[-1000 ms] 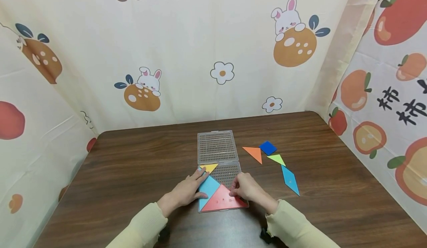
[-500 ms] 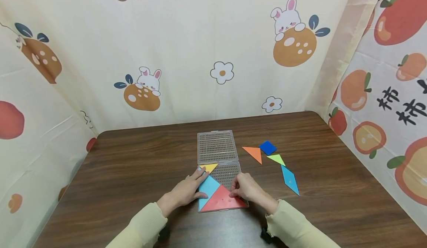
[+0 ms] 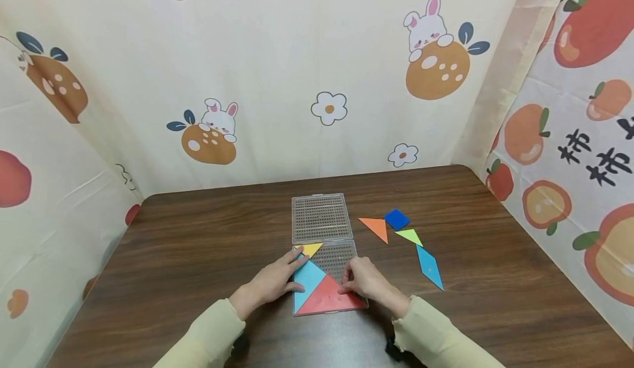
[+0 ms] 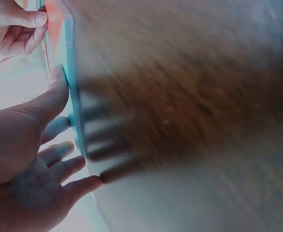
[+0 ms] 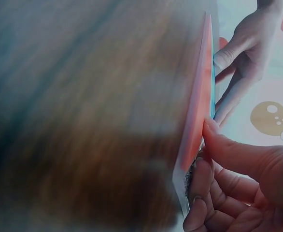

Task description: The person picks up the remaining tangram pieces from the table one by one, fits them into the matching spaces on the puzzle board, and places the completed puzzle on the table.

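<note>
A large red tangram triangle [image 3: 324, 299] and a large light-blue triangle [image 3: 308, 275] lie in the near half of an opened clear plastic case [image 3: 335, 255]. A smaller yellow triangle [image 3: 313, 248] sits at that half's far left corner. My left hand [image 3: 269, 284] rests over the left edge with spread fingers, fingertips by the yellow piece and thumb on the light-blue one. With curled fingers, my right hand [image 3: 369, 280] pinches at the red triangle's upper right edge, its thumb [image 5: 216, 135] on the red face. The left hand covers part of the light-blue triangle.
Loose pieces lie to the right on the wooden table [image 3: 198, 236]: an orange triangle [image 3: 377, 228], a dark-blue square [image 3: 397, 219], a green triangle [image 3: 411, 236] and a blue parallelogram [image 3: 430, 267]. The case's patterned lid half [image 3: 322, 218] lies flat behind. Printed cloth walls surround the table.
</note>
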Motion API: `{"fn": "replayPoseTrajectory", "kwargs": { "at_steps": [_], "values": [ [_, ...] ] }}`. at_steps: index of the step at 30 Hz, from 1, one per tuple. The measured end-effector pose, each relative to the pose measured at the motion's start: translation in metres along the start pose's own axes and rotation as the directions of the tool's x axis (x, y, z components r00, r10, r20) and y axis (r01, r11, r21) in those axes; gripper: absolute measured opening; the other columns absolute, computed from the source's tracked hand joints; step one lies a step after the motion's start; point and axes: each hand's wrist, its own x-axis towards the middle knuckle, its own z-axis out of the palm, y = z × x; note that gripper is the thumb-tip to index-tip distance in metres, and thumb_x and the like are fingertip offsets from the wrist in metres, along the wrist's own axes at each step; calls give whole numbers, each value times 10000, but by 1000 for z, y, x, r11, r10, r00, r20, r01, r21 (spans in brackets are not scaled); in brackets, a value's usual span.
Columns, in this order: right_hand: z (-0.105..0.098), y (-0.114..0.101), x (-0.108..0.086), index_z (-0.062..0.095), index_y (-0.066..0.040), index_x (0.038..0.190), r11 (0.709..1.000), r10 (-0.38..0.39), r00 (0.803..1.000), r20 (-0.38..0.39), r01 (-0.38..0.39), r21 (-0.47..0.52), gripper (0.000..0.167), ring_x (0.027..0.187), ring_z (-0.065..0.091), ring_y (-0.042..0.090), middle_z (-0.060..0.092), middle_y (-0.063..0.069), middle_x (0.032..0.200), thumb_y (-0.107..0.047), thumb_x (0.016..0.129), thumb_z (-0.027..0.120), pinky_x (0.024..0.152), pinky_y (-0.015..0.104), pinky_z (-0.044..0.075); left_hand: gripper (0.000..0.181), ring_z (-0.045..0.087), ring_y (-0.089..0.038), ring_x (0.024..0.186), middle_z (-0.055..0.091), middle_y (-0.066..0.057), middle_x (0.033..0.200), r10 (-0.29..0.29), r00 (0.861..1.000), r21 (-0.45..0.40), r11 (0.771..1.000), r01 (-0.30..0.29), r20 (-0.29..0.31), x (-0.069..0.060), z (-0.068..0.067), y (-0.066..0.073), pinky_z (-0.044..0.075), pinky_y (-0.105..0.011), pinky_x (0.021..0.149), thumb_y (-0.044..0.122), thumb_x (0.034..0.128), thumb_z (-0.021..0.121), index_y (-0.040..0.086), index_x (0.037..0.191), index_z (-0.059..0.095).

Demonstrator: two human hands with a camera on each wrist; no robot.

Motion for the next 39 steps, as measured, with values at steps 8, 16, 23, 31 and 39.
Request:
{"fn": "replayPoseTrajectory", "kwargs": {
  "at_steps": [8, 16, 23, 31, 39],
  "values": [
    [1, 3, 0, 559, -112, 506, 998, -65, 997, -33, 64, -26, 270, 466, 405, 59, 469, -80, 472, -144, 626, 798, 398, 201, 361, 654, 297, -309, 1261, 255, -145, 1419, 25, 1000, 26, 999, -24, -16, -1, 1, -1, 375, -419, 924, 374, 810, 591, 51, 1341, 386],
    [-2, 4, -1, 555, -110, 533, 996, -90, 996, 11, 90, 9, 259, 492, 413, 61, 475, -74, 498, -136, 653, 783, 416, 204, 366, 564, 333, -271, 1248, 323, -140, 1386, 95, 995, 72, 993, -92, -35, -6, 4, 6, 359, -390, 946, 314, 851, 583, 10, 1300, 431],
    [-11, 7, -5, 578, -112, 590, 988, -142, 988, 66, 138, 63, 210, 479, 422, 43, 507, -75, 534, -150, 695, 756, 406, 200, 371, 447, 353, -238, 1241, 384, -96, 1358, 220, 975, 74, 974, -216, -44, -15, 9, 15, 381, -370, 930, 269, 880, 555, 41, 1259, 497],
    [-27, 16, -12, 568, -119, 613, 991, -130, 991, 27, 129, 17, 210, 485, 394, 41, 488, -79, 542, -190, 725, 731, 421, 189, 337, 430, 364, -237, 1234, 399, -67, 1355, 392, 919, 88, 918, -387, -47, -27, 15, 21, 369, -367, 941, 296, 898, 519, 73, 1265, 501],
    [-43, 32, -20, 601, -113, 680, 996, -75, 996, -58, 72, -53, 147, 517, 416, 73, 498, -77, 574, -175, 733, 723, 449, 209, 371, 425, 397, -228, 1213, 443, -50, 1322, 491, 870, 187, 859, -476, -42, -31, 21, 21, 374, -340, 939, 285, 890, 534, 88, 1266, 503]
  ]
}}
